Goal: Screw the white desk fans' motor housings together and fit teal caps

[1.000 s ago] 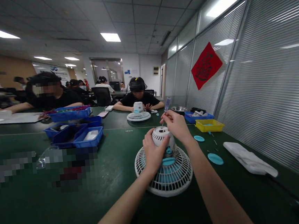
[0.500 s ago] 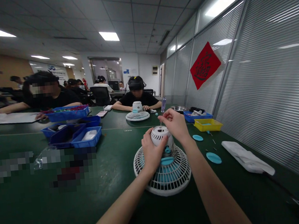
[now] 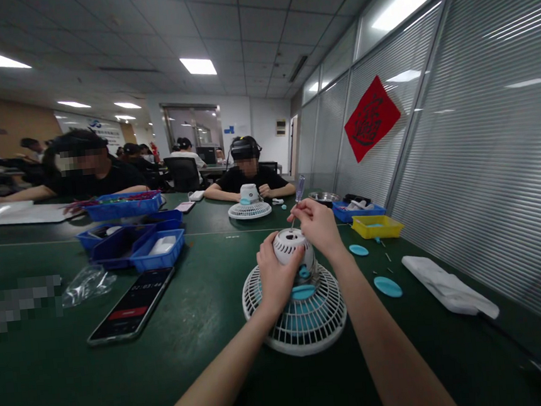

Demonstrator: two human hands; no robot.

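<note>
A small white fan (image 3: 297, 334) with light-blue blades lies grille-down on the green table, its white motor housing (image 3: 287, 239) facing up. My left hand (image 3: 277, 275) is closed round the housing's left and near side, thumb and fingers apart across it. My right hand (image 3: 318, 224) grips a screwdriver with a clear purple handle (image 3: 300, 188). The handle rises above my fingers, leaning slightly right. Its thin shaft points down to the dark opening in the housing's top; whether the tip sits on a screw cannot be made out.
To the right lie blue discs (image 3: 387, 286), a few screws, a yellow bin (image 3: 377, 226) and a white part (image 3: 448, 285). On the left are a phone (image 3: 132, 306), a plastic bag (image 3: 88, 284) and blue bins (image 3: 158, 251). Across the table, a person sits behind another fan (image 3: 249, 210).
The screwdriver's handle has tipped a little to the right, with my right fingers shifting slightly. My left hand and the fan stay put. The person opposite has raised a hand slightly.
</note>
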